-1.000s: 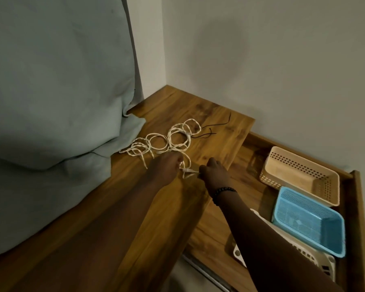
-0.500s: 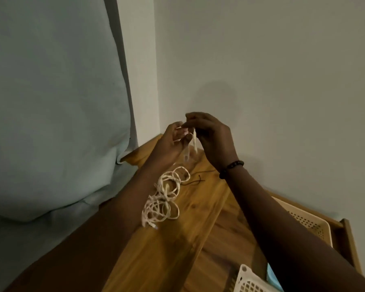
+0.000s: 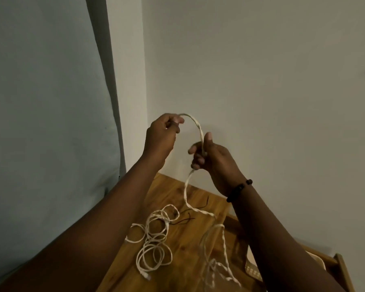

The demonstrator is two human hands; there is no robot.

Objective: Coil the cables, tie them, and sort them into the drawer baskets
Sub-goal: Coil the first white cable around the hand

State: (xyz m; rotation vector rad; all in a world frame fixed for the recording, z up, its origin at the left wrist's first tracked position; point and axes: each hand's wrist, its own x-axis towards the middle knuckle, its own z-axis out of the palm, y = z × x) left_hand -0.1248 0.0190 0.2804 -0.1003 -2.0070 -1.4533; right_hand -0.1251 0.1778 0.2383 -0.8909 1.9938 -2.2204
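Cable (image 3: 199, 131), white and braided, arches between my two raised hands above the bench (image 3: 178, 247). My left hand (image 3: 161, 137) pinches its end; my right hand (image 3: 212, 155) grips it farther along. Its remainder trails down to the bench in loose loops. Coiling is only beginning, in my judgement; next calls for winding even loops.
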